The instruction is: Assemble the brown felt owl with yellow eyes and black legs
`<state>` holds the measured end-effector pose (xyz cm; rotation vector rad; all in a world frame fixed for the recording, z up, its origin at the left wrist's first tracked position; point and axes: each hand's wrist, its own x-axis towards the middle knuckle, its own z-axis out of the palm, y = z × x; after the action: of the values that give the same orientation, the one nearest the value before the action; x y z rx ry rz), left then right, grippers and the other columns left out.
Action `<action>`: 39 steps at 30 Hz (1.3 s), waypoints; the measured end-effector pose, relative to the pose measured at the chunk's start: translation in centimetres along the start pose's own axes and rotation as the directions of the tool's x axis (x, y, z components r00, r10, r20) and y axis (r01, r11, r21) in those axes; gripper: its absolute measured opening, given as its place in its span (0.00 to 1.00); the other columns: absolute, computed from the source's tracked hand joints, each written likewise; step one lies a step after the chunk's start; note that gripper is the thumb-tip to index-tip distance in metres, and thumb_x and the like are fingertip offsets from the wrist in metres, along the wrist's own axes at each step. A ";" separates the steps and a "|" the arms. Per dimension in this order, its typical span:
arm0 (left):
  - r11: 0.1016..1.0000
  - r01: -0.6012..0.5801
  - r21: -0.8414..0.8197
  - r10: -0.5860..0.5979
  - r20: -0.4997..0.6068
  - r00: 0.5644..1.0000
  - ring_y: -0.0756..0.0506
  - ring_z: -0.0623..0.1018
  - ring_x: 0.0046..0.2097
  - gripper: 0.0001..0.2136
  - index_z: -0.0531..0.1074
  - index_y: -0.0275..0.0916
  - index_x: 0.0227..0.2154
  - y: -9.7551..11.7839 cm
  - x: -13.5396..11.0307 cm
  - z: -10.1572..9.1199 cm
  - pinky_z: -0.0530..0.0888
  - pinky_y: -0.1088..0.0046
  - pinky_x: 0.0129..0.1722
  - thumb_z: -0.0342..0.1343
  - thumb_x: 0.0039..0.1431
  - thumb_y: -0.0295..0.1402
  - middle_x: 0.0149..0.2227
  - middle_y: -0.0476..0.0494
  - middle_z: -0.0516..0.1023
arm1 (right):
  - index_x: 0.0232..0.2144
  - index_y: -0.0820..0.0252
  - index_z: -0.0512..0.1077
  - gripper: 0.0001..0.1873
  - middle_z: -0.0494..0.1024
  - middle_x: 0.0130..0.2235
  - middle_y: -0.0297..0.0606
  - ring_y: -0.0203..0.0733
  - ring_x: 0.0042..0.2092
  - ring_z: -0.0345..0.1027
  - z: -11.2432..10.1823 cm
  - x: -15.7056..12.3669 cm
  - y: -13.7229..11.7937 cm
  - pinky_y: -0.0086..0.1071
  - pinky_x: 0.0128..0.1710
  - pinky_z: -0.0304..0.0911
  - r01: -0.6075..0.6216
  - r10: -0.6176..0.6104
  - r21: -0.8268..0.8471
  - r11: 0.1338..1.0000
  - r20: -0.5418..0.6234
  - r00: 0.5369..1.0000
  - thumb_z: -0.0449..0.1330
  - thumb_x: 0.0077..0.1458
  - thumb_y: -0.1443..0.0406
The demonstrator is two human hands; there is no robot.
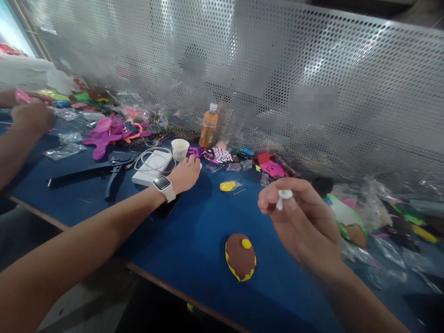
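Note:
My right hand is raised over the table, pinching a white wireless earbud between thumb and fingers. Farther left, my left hand, with a white-banded smartwatch on the wrist, reaches down beside a white paper cup. Its fingers are curled over something small and white that mostly hides under them. Between the hands lies a brown oval clay piece with a yellow scalloped edge and a yellow dot. Behind it sits a yellow clay lump in clear wrap.
A white box with a coiled cable and black-handled pliers lie left. An orange drink bottle stands by the perforated metal panel. Coloured clay and plastic bags line the back and right. Another person's hand holds something pink.

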<state>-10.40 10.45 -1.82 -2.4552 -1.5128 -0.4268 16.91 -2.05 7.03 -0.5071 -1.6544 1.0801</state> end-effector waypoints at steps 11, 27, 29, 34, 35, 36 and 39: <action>0.994 0.093 -0.064 -0.091 0.033 0.995 0.32 0.73 0.53 0.09 0.71 0.25 0.44 -0.7 1.2 1.0 0.70 0.57 0.51 0.49 0.67 0.24 0.49 0.23 0.73 | 0.51 0.47 0.76 0.11 0.76 0.39 0.36 0.41 0.42 0.69 0.0 0.3 1.8 0.37 0.42 0.67 -0.097 0.096 -0.062 0.993 -0.017 0.995 0.56 0.72 0.64; 0.458 0.299 -0.837 -0.355 0.136 0.925 0.45 0.71 0.32 0.19 0.64 0.40 0.26 -2.3 2.3 0.1 0.67 0.69 0.32 0.70 0.50 0.44 0.28 0.47 0.68 | 0.39 0.54 0.70 0.08 0.81 0.37 0.36 0.43 0.39 0.77 -0.4 9.0 10.4 0.40 0.44 0.71 -0.073 0.152 -0.428 0.901 0.154 0.976 0.62 0.66 0.58; 0.278 0.285 -0.917 -0.338 0.184 0.923 0.48 0.68 0.28 0.17 0.65 0.40 0.26 -1.8 2.3 -0.2 0.65 0.72 0.27 0.60 0.60 0.47 0.26 0.48 0.68 | 0.37 0.54 0.69 0.09 0.82 0.37 0.36 0.42 0.36 0.76 -0.2 9.9 11.1 0.40 0.41 0.71 -0.050 0.131 -0.448 0.892 0.150 0.980 0.63 0.65 0.57; -0.096 0.259 -0.961 -0.359 0.276 0.892 0.49 0.68 0.24 0.13 0.65 0.41 0.28 -0.9 2.8 -0.5 0.61 0.73 0.21 0.49 0.65 0.41 0.26 0.46 0.69 | 0.33 0.54 0.68 0.11 0.81 0.32 0.34 0.39 0.30 0.70 1.0 11.6 12.4 0.38 0.34 0.66 0.005 0.034 -0.531 0.847 0.064 0.997 0.67 0.60 0.59; -0.143 0.253 -0.957 -0.359 0.288 0.887 0.49 0.68 0.25 0.12 0.65 0.40 0.28 -0.8 2.8 -0.5 0.61 0.74 0.21 0.49 0.64 0.40 0.26 0.46 0.70 | 0.33 0.54 0.70 0.09 0.81 0.33 0.34 0.40 0.31 0.70 1.3 11.8 12.6 0.38 0.34 0.66 0.015 0.017 -0.546 0.838 0.053 0.998 0.67 0.59 0.60; -0.181 0.248 -0.952 -0.359 0.298 0.884 0.50 0.68 0.25 0.11 0.65 0.40 0.28 -0.7 2.8 -0.5 0.62 0.74 0.21 0.49 0.64 0.38 0.26 0.46 0.70 | 0.34 0.55 0.71 0.07 0.81 0.33 0.34 0.40 0.31 0.71 1.7 12.0 12.8 0.38 0.35 0.66 0.023 0.003 -0.559 0.829 0.046 0.999 0.67 0.59 0.62; -0.251 0.237 -0.938 -0.351 0.317 0.881 0.50 0.70 0.26 0.09 0.67 0.39 0.29 -0.5 2.7 -0.4 0.66 0.74 0.24 0.50 0.65 0.36 0.26 0.46 0.71 | 0.36 0.56 0.75 0.03 0.80 0.33 0.35 0.42 0.33 0.72 2.8 12.3 13.2 0.38 0.37 0.67 0.048 -0.024 -0.597 0.801 0.047 0.999 0.65 0.57 0.68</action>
<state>-9.72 12.79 -0.43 -2.4970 -2.1544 -2.8703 7.53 12.87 2.24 -0.8610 -2.0291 0.5110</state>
